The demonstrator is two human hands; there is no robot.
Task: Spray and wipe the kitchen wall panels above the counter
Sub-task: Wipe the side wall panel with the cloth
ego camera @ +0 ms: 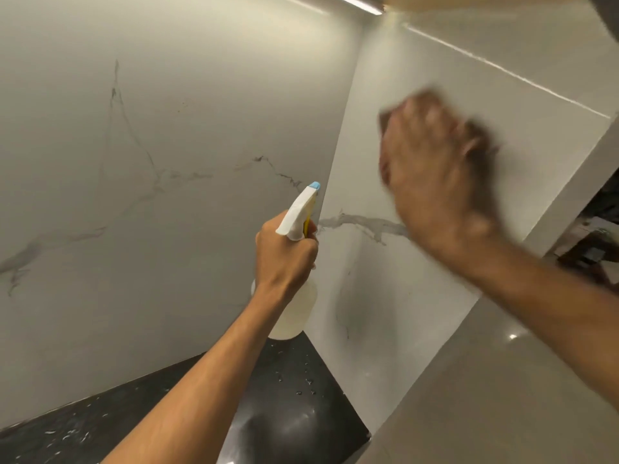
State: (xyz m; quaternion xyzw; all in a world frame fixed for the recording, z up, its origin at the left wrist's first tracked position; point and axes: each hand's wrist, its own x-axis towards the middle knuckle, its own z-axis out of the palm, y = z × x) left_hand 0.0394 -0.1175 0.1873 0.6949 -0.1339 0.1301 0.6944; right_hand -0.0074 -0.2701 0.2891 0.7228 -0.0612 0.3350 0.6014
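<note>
The wall panels (167, 162) are pale, glossy slabs with thin grey marble veining, meeting in an inner corner above a black speckled counter (294, 380). The spray bottle (296, 306) is clear plastic holding a pale liquid, with a white trigger head, a yellow trigger and a light blue nozzle tip; it stands roughly upright, raised off the counter, in front of the corner seam, nozzle aimed up toward the panels. A dark brown cloth (388, 120), blurred, lies flat against the right-hand panel, well above the grey vein there
</note>
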